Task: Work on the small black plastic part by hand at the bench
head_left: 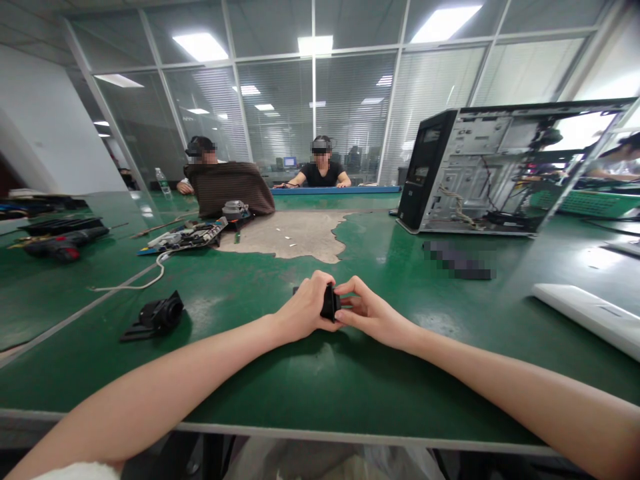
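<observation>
Black, perhaps of plastic, the small part is at the centre of the frame, over the green counter; the left grip is closed around it, and the right grip pinches its right side. The step in hand seems a two-handed adjusting, so the next move calls for a firm left hold and careful right fingers.

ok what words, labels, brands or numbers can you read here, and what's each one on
"hp", as far as the small round logo can be made out: front of the open computer case.
Too small to read: label on the clear bottle.
Blurred out: the dark strip in front of the case.
No text visible on the black part in hand.
</observation>
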The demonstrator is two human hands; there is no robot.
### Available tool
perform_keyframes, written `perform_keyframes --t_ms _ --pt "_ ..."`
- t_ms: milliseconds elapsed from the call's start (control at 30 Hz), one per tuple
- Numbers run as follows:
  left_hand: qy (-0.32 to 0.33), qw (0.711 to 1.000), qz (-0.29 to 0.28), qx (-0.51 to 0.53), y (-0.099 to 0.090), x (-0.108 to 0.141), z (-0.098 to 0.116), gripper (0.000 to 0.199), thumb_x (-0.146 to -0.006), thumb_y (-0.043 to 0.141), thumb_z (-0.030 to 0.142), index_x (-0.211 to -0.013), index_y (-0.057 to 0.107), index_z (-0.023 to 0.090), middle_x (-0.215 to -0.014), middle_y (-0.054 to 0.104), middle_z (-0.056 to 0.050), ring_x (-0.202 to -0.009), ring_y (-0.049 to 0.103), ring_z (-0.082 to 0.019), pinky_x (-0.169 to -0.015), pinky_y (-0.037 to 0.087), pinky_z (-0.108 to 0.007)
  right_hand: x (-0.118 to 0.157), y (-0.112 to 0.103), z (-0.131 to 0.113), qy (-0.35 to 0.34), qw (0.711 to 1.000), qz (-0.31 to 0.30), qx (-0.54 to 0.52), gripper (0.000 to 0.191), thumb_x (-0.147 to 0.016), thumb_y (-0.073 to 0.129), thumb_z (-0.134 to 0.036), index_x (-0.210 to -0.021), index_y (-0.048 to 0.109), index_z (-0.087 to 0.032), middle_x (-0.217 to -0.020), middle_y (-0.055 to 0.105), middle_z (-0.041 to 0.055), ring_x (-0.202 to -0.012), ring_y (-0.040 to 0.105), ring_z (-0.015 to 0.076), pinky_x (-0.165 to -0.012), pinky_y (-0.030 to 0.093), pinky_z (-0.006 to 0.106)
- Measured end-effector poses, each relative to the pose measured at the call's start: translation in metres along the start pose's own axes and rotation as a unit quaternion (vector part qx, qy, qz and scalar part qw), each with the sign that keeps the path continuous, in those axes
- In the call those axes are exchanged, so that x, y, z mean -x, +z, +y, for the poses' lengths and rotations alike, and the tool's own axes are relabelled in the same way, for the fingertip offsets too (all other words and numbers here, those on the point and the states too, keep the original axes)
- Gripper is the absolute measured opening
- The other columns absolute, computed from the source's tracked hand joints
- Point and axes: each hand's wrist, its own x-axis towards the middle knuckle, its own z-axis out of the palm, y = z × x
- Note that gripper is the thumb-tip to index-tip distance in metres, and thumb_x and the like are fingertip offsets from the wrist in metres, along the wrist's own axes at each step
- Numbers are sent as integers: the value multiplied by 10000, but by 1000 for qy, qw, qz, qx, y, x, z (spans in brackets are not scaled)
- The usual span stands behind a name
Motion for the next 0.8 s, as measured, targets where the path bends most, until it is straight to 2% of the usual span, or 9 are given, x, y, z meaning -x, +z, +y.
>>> perform_keyframes --t_ms 133,300,467,600,800 --pt "2 1000 0 5 1 -1 0 566 -625 680 364 -1021 316 189 -981 427 -65 -856 488 -229 -737 433 -379 -3 0 0 -16 999 28 33 192 -809 560 -325 -883 428 -207 -869 528 4 -801 578 142 -707 474 293" --pt "0 1000 -2 3 1 -1 1 561 -629 675 360 -1023 314 189 -957 427 -55 -828 487 -222 -721 434 -376 -3 -1 1 -4 999 29 42 242 -793 574 -300 -948 417 -202 -966 507 31 -843 578 151 -693 478 283" --pt "-1 1000 -1 -6 -1 0 2 556 -621 678 330 -1020 315 196 -970 424 -51 -832 483 -218 -737 427 -374 1 -1 2 5 1000 -5 12 278 -784 597 -271 -955 385 -216 -874 546 4 -833 575 142 -705 474 280" --pt "-4 1000 -1 9 -1 0 2 577 -618 687 371 -1024 318 195 -965 424 -53 -839 483 -221 -737 426 -378 -1 -1 -1 -6 999 18 34 186 -822 538 -316 -903 410 -208 -822 516 -13 -749 573 121 -664 462 263" --pt "-2 1000 0 7 1 0 0 573 -622 676 367 -1030 319 183 -961 426 -58 -832 482 -222 -727 429 -377 -3 -1 -3 -8 999 25 45 226 -804 559 -295 -956 421 -203 -960 503 27 -831 574 143 -714 471 296"
